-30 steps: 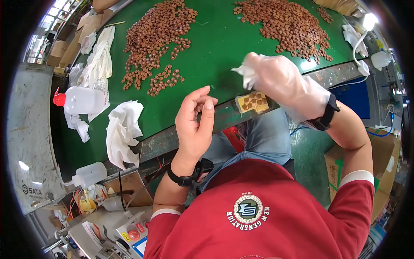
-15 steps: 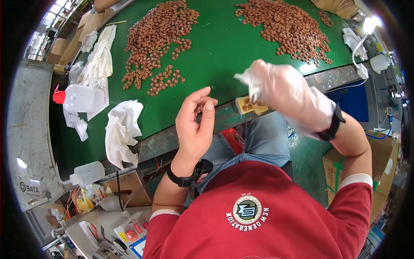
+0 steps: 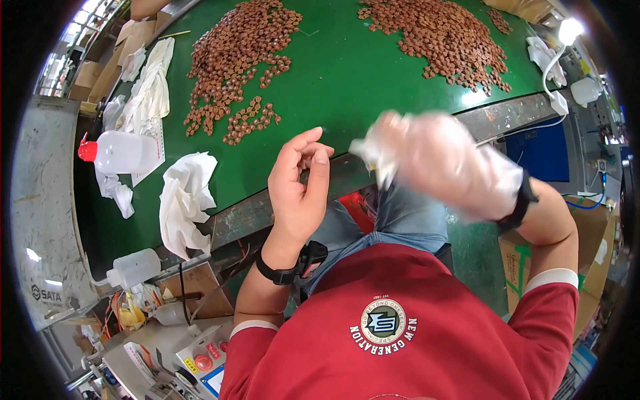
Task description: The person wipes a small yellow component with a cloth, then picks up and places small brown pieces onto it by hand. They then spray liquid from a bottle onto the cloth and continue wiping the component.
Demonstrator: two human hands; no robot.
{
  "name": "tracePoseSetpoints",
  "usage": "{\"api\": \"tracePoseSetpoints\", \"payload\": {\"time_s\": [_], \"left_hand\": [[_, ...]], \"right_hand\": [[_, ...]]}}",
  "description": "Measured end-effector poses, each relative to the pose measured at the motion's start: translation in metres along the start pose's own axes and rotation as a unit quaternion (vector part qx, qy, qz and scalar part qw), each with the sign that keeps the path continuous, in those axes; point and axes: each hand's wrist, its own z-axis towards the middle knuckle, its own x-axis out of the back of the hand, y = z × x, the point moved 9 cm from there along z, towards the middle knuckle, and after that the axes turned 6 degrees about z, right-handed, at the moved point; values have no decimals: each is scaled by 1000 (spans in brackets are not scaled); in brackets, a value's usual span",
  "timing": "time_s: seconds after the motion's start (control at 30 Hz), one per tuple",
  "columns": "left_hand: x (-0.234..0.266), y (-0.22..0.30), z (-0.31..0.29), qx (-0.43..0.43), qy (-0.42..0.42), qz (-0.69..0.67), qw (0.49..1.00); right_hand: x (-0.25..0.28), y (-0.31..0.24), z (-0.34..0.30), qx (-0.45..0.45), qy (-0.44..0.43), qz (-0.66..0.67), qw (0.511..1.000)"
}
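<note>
My right hand [image 3: 450, 163], in a whitish glove and smeared by motion, is closed on a crumpled white cloth [image 3: 372, 152] at the table's front edge. Bare and palm partly upward, my left hand [image 3: 298, 183] is loosely curled beside it, thumb and forefinger apart. I see nothing in it. Beyond my hands, the green tabletop [image 3: 333, 83] carries one heap of small round brown pieces [image 3: 233, 50] at the left and another brown heap [image 3: 443, 40] at the right. The yellow block seen earlier at the edge is hidden behind my right hand and the cloth.
Left on the table lie a white rag [image 3: 187, 200], a red-capped squeeze bottle [image 3: 123, 152] and white gloves [image 3: 152, 87]. Another clear bottle [image 3: 135, 268] is at the near left corner. A lit lamp [image 3: 570, 30] stands far right. Cardboard boxes [image 3: 517, 267] sit below right.
My right hand has swung slightly downward with the cloth, which now covers the yellow block with brown pieces. My left hand has barely moved.
</note>
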Motion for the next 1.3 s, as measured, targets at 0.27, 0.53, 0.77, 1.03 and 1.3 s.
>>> {"api": "tracePoseSetpoints", "payload": {"time_s": [0.27,0.53,0.77,1.03,1.3], "left_hand": [[-2,-1,3,15,-20,8,1000],[-18,14,7,17,-65,136,988],[-56,36,10,-121,-163,280,938],[-68,36,11,-135,-194,291,927],[-67,35,11,-135,-193,284,929]], "right_hand": [[5,45,19,-86,-55,12,995],[51,161,-59,-331,182,198,905],[47,165,-99,-334,345,404,778],[40,174,-120,-235,373,520,731],[43,167,-112,-334,406,503,686]]}}
